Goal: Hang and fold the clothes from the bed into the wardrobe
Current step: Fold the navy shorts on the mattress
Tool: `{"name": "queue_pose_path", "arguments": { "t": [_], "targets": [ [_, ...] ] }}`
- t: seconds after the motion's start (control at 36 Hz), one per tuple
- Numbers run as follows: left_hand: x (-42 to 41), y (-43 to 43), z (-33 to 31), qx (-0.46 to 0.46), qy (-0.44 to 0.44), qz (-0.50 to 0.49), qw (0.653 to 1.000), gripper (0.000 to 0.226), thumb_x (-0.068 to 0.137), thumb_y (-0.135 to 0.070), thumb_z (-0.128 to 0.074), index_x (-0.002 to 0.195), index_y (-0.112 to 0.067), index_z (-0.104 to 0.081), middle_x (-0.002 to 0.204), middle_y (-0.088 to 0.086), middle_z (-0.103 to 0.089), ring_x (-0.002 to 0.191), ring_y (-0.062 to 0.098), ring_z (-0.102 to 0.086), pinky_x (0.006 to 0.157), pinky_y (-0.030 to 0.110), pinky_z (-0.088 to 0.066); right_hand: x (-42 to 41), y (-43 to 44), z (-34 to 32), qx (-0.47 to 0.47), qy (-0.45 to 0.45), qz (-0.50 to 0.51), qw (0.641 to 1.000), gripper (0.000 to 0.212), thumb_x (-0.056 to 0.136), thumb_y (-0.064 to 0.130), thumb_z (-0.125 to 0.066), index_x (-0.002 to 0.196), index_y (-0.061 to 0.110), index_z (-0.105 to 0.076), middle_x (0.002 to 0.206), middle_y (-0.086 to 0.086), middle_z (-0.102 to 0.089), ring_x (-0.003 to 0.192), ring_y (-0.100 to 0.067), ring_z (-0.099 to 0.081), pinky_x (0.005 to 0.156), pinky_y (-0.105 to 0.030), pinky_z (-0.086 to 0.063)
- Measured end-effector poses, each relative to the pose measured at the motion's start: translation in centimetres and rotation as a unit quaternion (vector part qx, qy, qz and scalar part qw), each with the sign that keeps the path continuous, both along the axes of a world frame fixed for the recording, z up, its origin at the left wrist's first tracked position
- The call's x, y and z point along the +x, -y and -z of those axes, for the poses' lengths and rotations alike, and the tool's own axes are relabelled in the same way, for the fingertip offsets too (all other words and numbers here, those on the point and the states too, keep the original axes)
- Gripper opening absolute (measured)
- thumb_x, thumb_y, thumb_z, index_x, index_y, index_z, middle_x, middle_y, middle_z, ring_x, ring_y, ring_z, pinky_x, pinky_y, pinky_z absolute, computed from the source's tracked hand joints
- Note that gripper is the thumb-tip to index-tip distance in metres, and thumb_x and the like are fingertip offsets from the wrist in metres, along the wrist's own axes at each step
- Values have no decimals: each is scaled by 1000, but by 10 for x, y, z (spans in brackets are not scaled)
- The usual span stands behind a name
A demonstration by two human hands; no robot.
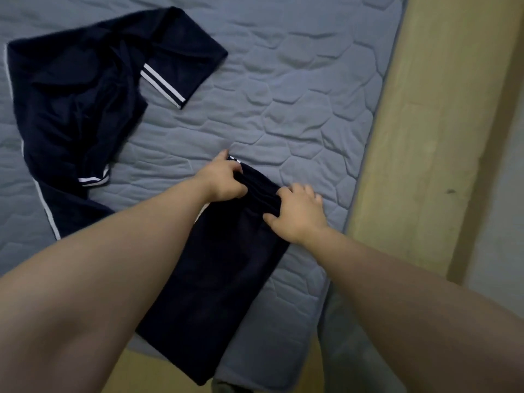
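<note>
A long, narrow folded piece of dark navy clothing [224,273] lies on the grey quilted mattress [297,103], stretching from the middle down to the near edge. My left hand [222,180] grips its far end, fingers curled into the bunched fabric. My right hand [297,212] holds the same end from the right side, its thumb under the folds. A second dark navy garment with white stripes [85,95] lies spread out and crumpled at the far left of the mattress.
A pale wooden bed frame [425,137] runs along the mattress's right edge, with a light floor [499,236] beyond it. Bare mattress lies between the two garments and toward the upper right.
</note>
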State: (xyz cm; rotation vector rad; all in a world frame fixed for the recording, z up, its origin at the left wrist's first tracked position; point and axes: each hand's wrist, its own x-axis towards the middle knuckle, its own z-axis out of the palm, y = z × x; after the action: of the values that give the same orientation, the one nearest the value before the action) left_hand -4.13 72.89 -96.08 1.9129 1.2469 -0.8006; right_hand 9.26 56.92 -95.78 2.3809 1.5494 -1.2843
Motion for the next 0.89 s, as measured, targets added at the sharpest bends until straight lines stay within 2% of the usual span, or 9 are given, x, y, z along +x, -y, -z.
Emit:
{"name": "queue_pose_path", "arguments": {
  "t": [0.11,0.28,0.33,0.47,0.56,0.61,0.72,0.81,0.89],
  "targets": [
    [4,-2,-1,29,45,36,998,36,70,-25,-75,105,-24,-67,139,2,-40,121,22,-51,102,30,-44,-1,1,-7,48,7,1,999,48,84,57,-58,117,21,-56,113,-3,-50,106,-25,-51,91,-38,-40],
    [14,0,-5,15,74,123,990,45,69,-28,-77,113,-25,-64,124,-1,-46,108,22,-55,94,32,-48,3,4,-8,-62,-81,102,990,58,81,54,-59,127,22,-45,126,-3,-42,106,-26,-55,82,-43,-53],
    [20,-1,-4,23,64,166,984,58,67,-31,-76,122,-29,-57,123,-1,-48,113,24,-53,95,34,-46,6,3,-1,-79,-82,113,987,60,80,54,-60,126,21,-40,128,-5,-43,110,-29,-54,86,-45,-52],
    [42,-7,4,2,-36,318,947,86,64,-40,-75,141,-36,-37,138,-2,-41,131,24,-36,107,44,-34,10,-11,19,-143,-19,46,988,97,69,65,-63,148,21,-25,146,-9,-38,134,-36,-34,108,-49,-31],
    [61,-13,7,-29,-102,372,922,87,62,-37,-79,138,-35,-39,132,0,-50,126,24,-42,99,42,-37,12,-23,25,-194,-31,4,980,86,65,63,-70,136,23,-43,137,-8,-43,130,-36,-33,104,-46,-31],
    [74,-14,8,-73,-155,392,904,81,61,-34,-83,133,-34,-46,119,0,-57,115,23,-52,89,38,-46,17,-29,25,-203,-62,-8,977,73,65,58,-74,123,21,-51,124,-6,-52,121,-33,-44,101,-42,-41],
    [92,-15,6,-127,-229,425,866,46,60,-25,-82,104,-23,-70,100,1,-69,89,22,-67,72,34,-58,29,-41,22,-219,-201,22,955,51,65,39,-82,106,19,-59,100,-1,-64,89,-19,-61,79,-36,-58],
    [105,-25,2,-112,-218,398,884,40,59,-24,-78,98,-19,-72,97,5,-69,87,25,-67,71,33,-56,46,-53,21,-209,-236,79,946,47,64,28,-84,105,18,-64,98,-1,-66,84,-16,-62,71,-29,-56],
    [120,-43,-1,-28,-130,359,924,41,62,-31,-71,102,-26,-68,95,4,-65,93,27,-63,84,36,-53,77,-72,24,-150,-194,116,962,49,64,23,-84,107,18,-61,96,0,-64,75,-11,-57,59,-24,-48]
  ]
}}
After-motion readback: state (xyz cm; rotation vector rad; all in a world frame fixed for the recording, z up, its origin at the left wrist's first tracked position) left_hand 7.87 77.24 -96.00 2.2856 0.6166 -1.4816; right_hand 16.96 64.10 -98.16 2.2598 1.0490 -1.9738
